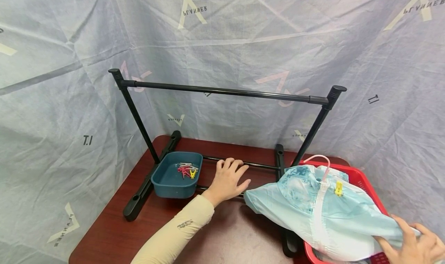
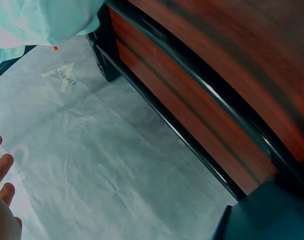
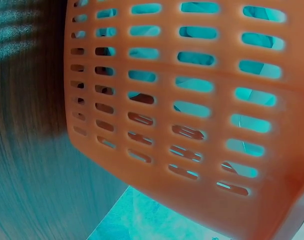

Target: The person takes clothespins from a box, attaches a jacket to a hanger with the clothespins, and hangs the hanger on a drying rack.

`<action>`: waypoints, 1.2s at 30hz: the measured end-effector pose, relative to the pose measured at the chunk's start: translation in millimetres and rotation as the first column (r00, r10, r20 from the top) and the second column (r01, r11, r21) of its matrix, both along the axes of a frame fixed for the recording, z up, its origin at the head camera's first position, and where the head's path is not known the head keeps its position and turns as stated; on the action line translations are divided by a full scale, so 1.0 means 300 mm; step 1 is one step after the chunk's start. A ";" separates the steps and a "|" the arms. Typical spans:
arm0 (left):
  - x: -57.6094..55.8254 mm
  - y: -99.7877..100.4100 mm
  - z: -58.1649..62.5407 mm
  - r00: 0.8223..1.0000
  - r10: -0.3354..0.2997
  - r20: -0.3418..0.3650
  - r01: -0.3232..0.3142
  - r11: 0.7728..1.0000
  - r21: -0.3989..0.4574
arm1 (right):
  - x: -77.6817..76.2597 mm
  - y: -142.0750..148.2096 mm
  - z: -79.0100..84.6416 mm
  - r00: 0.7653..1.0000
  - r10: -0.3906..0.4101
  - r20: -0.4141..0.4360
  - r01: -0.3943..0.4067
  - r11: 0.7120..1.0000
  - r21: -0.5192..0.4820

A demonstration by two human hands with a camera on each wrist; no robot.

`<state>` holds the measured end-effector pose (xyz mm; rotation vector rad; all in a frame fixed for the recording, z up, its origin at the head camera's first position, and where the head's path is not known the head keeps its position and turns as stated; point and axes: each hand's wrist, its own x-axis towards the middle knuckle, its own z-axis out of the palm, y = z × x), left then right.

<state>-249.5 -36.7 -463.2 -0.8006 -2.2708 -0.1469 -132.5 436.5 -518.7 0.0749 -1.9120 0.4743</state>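
Observation:
A light blue garment [image 1: 354,214] with a white band and a patterned blue patch lies spread over the red basket [image 1: 359,179]. A pink hanger [image 1: 326,164] shows its hook above the cloth, and a yellow clothespin [image 1: 338,188] is clipped near it. With thumb and fingers my right hand [image 1: 413,242] pinches the garment's right edge at the front right. My left hand [image 1: 227,181] hovers over the rack's lower bars, fingers spread and holding nothing, left of the garment's pointed corner. In the left wrist view only a few left fingertips [image 2: 3,172] show.
A black rack [image 1: 222,90] stands on the dark red table [image 1: 104,233]. At its left, a blue bin [image 1: 177,188] holds several small clothespins [image 1: 187,170]. Printed grey cloth [image 1: 222,24] hangs behind. The basket's slotted wall [image 3: 161,115] fills the right wrist view.

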 end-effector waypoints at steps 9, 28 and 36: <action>-0.003 -0.050 0.000 0.996 0.037 0.083 -0.039 0.999 0.015 | 0.015 -0.011 0.023 0.999 0.019 0.039 -0.019 1.000 -0.009; -0.029 -0.159 -0.020 0.981 0.101 0.164 -0.113 0.991 0.067 | 0.014 0.009 0.008 0.996 0.024 0.084 -0.025 1.000 0.012; -0.030 -0.214 -0.028 0.958 0.141 0.249 -0.165 0.983 0.079 | 0.015 -0.006 0.019 0.999 0.016 0.044 -0.016 1.000 0.010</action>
